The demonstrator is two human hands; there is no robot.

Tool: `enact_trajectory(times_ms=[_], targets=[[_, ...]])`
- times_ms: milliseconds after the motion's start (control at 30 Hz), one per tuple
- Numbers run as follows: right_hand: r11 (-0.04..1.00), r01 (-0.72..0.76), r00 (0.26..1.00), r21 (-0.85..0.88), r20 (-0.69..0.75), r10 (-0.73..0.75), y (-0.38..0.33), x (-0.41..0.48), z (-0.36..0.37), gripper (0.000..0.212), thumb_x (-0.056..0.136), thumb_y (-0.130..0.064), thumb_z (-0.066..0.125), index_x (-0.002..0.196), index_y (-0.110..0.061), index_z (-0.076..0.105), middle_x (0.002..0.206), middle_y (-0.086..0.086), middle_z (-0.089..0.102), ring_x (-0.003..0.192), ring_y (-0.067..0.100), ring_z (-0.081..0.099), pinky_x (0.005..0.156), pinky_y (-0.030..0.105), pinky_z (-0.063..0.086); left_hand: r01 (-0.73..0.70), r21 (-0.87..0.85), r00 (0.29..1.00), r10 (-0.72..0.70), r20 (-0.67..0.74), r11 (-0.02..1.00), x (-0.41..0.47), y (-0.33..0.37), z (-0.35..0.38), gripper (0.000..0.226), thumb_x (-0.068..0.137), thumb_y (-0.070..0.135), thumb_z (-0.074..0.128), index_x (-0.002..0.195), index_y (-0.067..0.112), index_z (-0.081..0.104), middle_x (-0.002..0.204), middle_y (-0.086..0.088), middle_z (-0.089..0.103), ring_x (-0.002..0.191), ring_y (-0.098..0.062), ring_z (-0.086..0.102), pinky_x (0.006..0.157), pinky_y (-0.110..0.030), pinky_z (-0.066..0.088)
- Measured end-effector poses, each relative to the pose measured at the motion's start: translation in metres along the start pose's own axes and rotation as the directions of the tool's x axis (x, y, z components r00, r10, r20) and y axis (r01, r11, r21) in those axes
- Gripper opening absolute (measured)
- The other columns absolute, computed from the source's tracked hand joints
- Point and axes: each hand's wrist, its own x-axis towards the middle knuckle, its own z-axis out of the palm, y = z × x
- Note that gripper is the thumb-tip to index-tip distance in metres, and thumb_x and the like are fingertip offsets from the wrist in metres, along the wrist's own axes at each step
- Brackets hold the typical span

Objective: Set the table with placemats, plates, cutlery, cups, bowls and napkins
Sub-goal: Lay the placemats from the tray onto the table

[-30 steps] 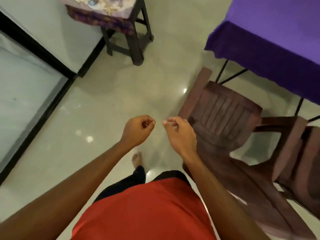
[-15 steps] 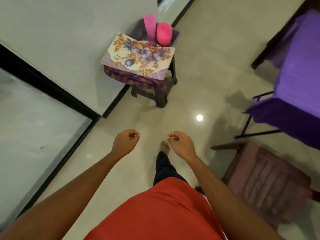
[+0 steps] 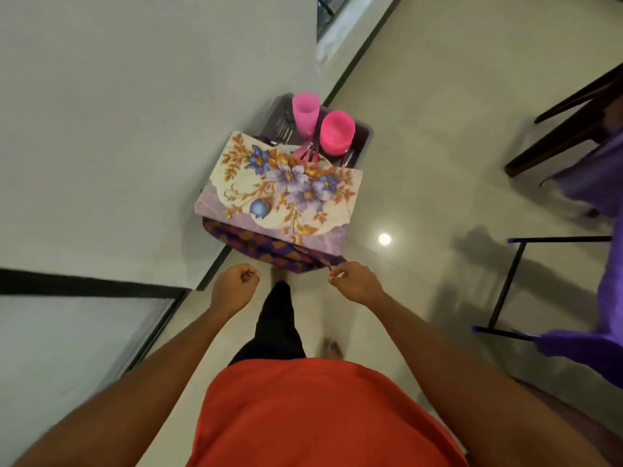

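A flowered placemat (image 3: 286, 187) lies on top of a stack on a dark stool by the wall, with a purple and orange patterned cloth (image 3: 269, 247) under it. Behind the stack stand a tall pink cup (image 3: 305, 111) and a pink bowl (image 3: 337, 131), with forks (image 3: 283, 131) beside them. My left hand (image 3: 234, 289) is curled into a fist just short of the stool's near edge. My right hand (image 3: 354, 281) is also curled, its fingertips pinched close to the patterned cloth's corner. Neither hand visibly holds anything.
A white wall (image 3: 118, 129) runs along the left with a black baseboard. The table with the purple cloth (image 3: 603, 203) and its black metal legs stands at the right. A dark chair leg (image 3: 566, 129) shows at the upper right. Glossy floor lies between.
I have walked toward the stool, which has grown and come close below my hands. The brown chairs have left the view. Both fists stay curled.
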Motion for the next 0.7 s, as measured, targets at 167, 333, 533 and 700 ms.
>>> enact_trajectory(times_ms=[167, 333, 533, 700], targets=[[0.978, -0.154, 0.980, 0.142, -0.102, 0.169, -0.038, 0.085, -0.036, 0.027, 0.094, -0.031, 0.062, 0.116, -0.019, 0.070, 0.123, 0.003, 0.067, 0.114, 0.024, 0.063, 0.092, 0.026, 0.043, -0.008, 0.015, 0.998, 0.007, 0.070, 1.000, 0.127, 0.027, -0.031, 0.014, 0.092, 0.021, 0.064, 0.097, 0.012, 0.073, 0.097, -0.007, 0.073, 0.093, -0.027, 0.066, 0.081, -0.038, 0.052], [0.894, -0.302, 0.926, 0.330, -0.121, 0.357, -0.060, 0.148, -0.059, 0.053, 0.088, -0.036, 0.067, 0.136, -0.019, 0.053, 0.133, 0.006, 0.062, 0.118, 0.028, 0.061, 0.103, 0.039, 0.048, 0.009, 0.055, 0.996, -0.013, 0.088, 0.998, 0.228, 0.042, -0.068, 0.029, 0.088, 0.018, 0.069, 0.116, 0.010, 0.067, 0.119, -0.009, 0.067, 0.109, -0.029, 0.062, 0.092, -0.038, 0.050], [0.863, -0.330, 0.846, 0.382, -0.285, 0.450, -0.065, 0.213, -0.082, 0.061, 0.088, -0.034, 0.070, 0.141, -0.013, 0.048, 0.130, 0.019, 0.059, 0.118, 0.039, 0.059, 0.102, 0.048, 0.047, -0.109, 0.246, 0.987, 0.076, 0.141, 0.963, 0.326, 0.064, -0.083, 0.049, 0.090, 0.025, 0.067, 0.135, 0.007, 0.056, 0.135, -0.017, 0.058, 0.123, -0.037, 0.055, 0.104, -0.047, 0.046], [0.869, -0.332, 0.790, 0.366, -0.396, 0.468, -0.065, 0.276, -0.097, 0.063, 0.093, -0.029, 0.063, 0.150, -0.012, 0.040, 0.141, 0.022, 0.050, 0.130, 0.043, 0.046, 0.108, 0.051, 0.038, -0.247, 0.381, 0.955, 0.157, 0.251, 0.891, 0.402, 0.091, -0.065, 0.067, 0.095, 0.030, 0.062, 0.151, 0.007, 0.033, 0.152, -0.018, 0.040, 0.136, -0.037, 0.042, 0.110, -0.048, 0.039]])
